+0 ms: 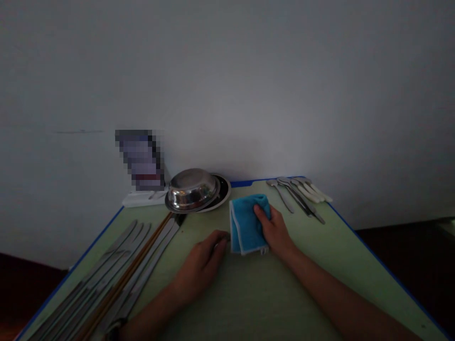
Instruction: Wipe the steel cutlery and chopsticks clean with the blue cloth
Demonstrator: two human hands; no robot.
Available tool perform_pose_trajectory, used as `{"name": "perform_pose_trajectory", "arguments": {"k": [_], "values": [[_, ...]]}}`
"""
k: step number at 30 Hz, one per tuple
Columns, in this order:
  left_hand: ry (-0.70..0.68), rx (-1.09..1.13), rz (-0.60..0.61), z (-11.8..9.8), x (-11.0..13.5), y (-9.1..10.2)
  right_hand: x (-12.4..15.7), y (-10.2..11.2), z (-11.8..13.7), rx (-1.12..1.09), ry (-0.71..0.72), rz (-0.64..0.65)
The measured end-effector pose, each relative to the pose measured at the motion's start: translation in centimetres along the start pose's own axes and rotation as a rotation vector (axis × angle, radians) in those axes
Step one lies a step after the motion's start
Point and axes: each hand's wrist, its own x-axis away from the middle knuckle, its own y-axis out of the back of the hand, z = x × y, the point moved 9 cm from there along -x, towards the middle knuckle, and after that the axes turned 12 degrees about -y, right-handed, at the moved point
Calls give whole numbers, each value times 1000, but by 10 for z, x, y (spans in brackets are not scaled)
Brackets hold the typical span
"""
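A folded blue cloth (244, 222) with a white edge lies on the pale green table (249, 293). My right hand (274, 231) rests on the cloth's right side, fingers curled over it and gripping it. My left hand (203, 263) lies just left of the cloth, fingers closed round a small metal piece (223, 239) whose end runs under the cloth; what it is stays hidden.
Several long knives and a pair of chopsticks (121, 274) lie in a row at the left. An upturned steel bowl (192, 190) sits on plates at the back, beside a white tray (142, 198). Several spoons (298, 193) lie at the back right. A wall stands behind.
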Motion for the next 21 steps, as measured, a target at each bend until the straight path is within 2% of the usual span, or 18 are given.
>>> {"name": "perform_pose_trajectory", "arguments": {"k": [4, 7, 10, 15, 21], "values": [[115, 120, -136, 20, 0, 10, -1, -13, 0, -103, -37, 183], [115, 96, -180, 25, -2, 11, -5, -21, -10, -213, -129, 316], [83, 1, -224, 25, -4, 14, -9, -26, -17, -312, -184, 372], [28, -143, -85, 21, -6, 1, -12, -22, -13, -305, -109, 285], [27, -397, 64, 20, -4, -14, -8, -1, -2, 17, 3, -37]]}}
